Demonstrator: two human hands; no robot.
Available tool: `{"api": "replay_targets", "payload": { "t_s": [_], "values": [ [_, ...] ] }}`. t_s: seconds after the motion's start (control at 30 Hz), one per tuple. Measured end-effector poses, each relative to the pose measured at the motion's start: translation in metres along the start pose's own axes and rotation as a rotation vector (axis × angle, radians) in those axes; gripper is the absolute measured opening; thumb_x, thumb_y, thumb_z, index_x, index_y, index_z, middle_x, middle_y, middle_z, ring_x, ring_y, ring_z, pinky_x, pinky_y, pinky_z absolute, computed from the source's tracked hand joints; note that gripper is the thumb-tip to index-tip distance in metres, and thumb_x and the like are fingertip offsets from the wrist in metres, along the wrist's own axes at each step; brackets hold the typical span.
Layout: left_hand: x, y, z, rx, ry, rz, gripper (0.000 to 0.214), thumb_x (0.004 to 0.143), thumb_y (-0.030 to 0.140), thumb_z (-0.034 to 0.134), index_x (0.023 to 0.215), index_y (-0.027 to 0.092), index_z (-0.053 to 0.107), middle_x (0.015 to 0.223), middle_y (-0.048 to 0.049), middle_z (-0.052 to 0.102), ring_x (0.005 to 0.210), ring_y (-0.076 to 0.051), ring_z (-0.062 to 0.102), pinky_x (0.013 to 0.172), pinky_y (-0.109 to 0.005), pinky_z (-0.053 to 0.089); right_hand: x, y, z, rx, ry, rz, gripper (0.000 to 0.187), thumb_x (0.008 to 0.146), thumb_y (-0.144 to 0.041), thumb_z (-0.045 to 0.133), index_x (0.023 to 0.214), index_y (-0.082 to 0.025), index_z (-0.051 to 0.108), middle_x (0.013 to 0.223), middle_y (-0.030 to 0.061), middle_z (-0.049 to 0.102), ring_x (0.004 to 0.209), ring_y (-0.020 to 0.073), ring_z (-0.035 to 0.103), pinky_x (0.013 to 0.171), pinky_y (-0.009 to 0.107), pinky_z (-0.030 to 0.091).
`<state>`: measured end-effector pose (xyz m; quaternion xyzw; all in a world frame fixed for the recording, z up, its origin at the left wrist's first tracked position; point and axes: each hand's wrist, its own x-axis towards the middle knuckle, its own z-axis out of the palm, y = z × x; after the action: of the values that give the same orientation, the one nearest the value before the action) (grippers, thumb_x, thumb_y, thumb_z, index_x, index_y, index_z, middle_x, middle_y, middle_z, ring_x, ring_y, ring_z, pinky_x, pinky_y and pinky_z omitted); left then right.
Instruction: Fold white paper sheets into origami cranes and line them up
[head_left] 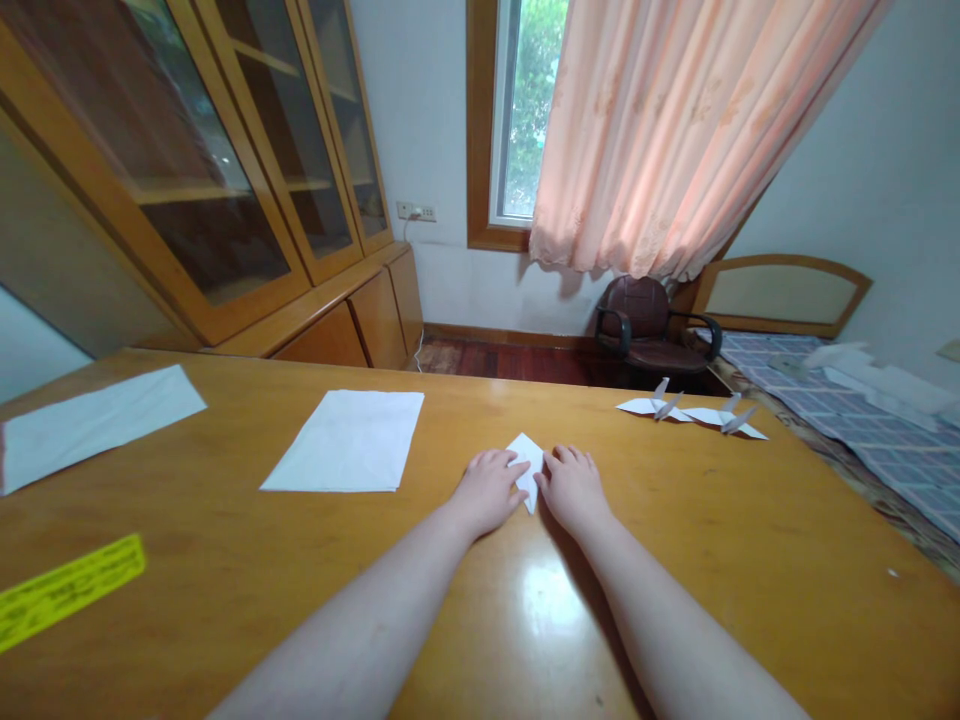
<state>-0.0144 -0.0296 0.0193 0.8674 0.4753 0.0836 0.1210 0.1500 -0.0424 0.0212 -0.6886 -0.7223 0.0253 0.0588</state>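
Your left hand and right hand lie flat and unpinched on either side of the white folded-paper diamond, whose long axis runs straight ahead along the varnished wooden worktop, both hands about equally near.

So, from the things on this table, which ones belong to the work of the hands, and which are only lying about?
In the work:
left hand
right hand
folded white paper

Lying about:
two folded paper cranes
stack of white paper
white paper sheet
yellow printed strip
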Motion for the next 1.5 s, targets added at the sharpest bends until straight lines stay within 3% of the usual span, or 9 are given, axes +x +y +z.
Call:
{"api": "replay_targets", "payload": {
  "t_s": [0.33, 0.47, 0.63, 1.0, 1.13, 1.3, 1.4, 1.5],
  "values": [
    [0.005, -0.006, 0.009, -0.026, 0.077, -0.004, 0.037, 0.086, 0.032, 0.046, 0.121, 0.025, 0.053, 0.128, -0.0039, 0.053, 0.116, -0.021, 0.045, 0.101, -0.037, 0.03, 0.007, 0.005, 0.003, 0.106, 0.003, -0.045, 0.035, 0.084, -0.034, 0.05, 0.114, -0.017, 0.057, 0.119, 0.0108, 0.056, 0.114, 0.0237, 0.045, 0.102, 0.039, 0.021],
    [0.009, -0.01, 0.014, -0.026, 0.117, -0.114, 0.043, 0.084, 0.035, 0.049, 0.125, 0.024, 0.049, 0.134, -0.0057, 0.048, 0.122, -0.023, 0.039, 0.105, -0.041, 0.025, 0.012, 0.011, 0.005, 0.254, -0.008, -0.134, 0.039, 0.082, -0.03, 0.054, 0.119, -0.018, 0.053, 0.12, 0.009, 0.057, 0.112, 0.0205, 0.047, 0.1, 0.034, 0.026],
    [0.013, -0.013, 0.014, -0.1, 0.124, -0.217, 0.052, 0.082, 0.03, 0.051, 0.132, 0.026, 0.038, 0.129, -0.0054, 0.052, 0.122, -0.023, 0.041, 0.107, -0.046, 0.02, 0.014, 0.012, 0.01, 0.358, 0.007, -0.109, 0.044, 0.077, -0.029, 0.061, 0.118, -0.016, 0.054, 0.117, 0.0102, 0.059, 0.109, 0.0217, 0.049, 0.094, 0.033, 0.033],
    [0.017, -0.021, 0.011, -0.28, 0.206, -0.244, 0.047, 0.075, 0.021, 0.06, 0.121, 0.022, 0.051, 0.112, -0.0054, 0.061, 0.104, -0.019, 0.053, 0.097, -0.032, 0.033, 0.018, 0.014, 0.018, 0.533, 0.063, -0.095, 0.05, 0.069, -0.024, 0.068, 0.117, -0.015, 0.057, 0.114, 0.0108, 0.059, 0.108, 0.0231, 0.049, 0.095, 0.034, 0.034],
    [0.017, -0.023, 0.013, -0.333, 0.26, -0.209, 0.027, 0.076, 0.021, 0.059, 0.103, 0.021, 0.061, 0.102, -0.0051, 0.062, 0.097, -0.019, 0.055, 0.09, -0.032, 0.038, 0.017, 0.012, 0.015, 0.541, 0.049, -0.082, 0.043, 0.072, -0.023, 0.064, 0.115, -0.018, 0.059, 0.107, 0.0077, 0.064, 0.101, 0.0221, 0.052, 0.091, 0.033, 0.036],
    [0.018, -0.022, 0.015, -0.46, 0.312, -0.2, 0.014, 0.077, 0.02, 0.057, 0.09, 0.017, 0.059, 0.094, -0.0051, 0.061, 0.09, -0.017, 0.056, 0.084, -0.031, 0.043, 0.017, 0.01, 0.01, 0.556, 0.017, -0.06, 0.032, 0.074, -0.024, 0.063, 0.105, -0.017, 0.064, 0.095, 0.0067, 0.067, 0.09, 0.0205, 0.055, 0.082, 0.031, 0.038],
    [0.019, -0.019, 0.014, -0.548, 0.291, -0.228, 0.013, 0.076, 0.019, 0.057, 0.089, 0.018, 0.057, 0.09, -0.0033, 0.061, 0.086, -0.016, 0.057, 0.081, -0.029, 0.045, 0.017, 0.011, 0.011, 0.603, 0.028, -0.05, 0.025, 0.075, -0.027, 0.062, 0.097, -0.017, 0.066, 0.09, 0.006, 0.066, 0.084, 0.0193, 0.055, 0.077, 0.029, 0.039],
    [0.019, -0.018, 0.013, -0.641, 0.286, -0.261, 0.025, 0.075, 0.018, 0.058, 0.1, 0.018, 0.055, 0.092, -0.0028, 0.062, 0.082, -0.014, 0.059, 0.078, -0.027, 0.047, 0.017, 0.013, 0.014, 0.649, 0.043, -0.078, 0.017, 0.076, -0.028, 0.06, 0.087, -0.016, 0.066, 0.084, 0.0043, 0.066, 0.079, 0.0179, 0.055, 0.073, 0.028, 0.04]
  ]
}}
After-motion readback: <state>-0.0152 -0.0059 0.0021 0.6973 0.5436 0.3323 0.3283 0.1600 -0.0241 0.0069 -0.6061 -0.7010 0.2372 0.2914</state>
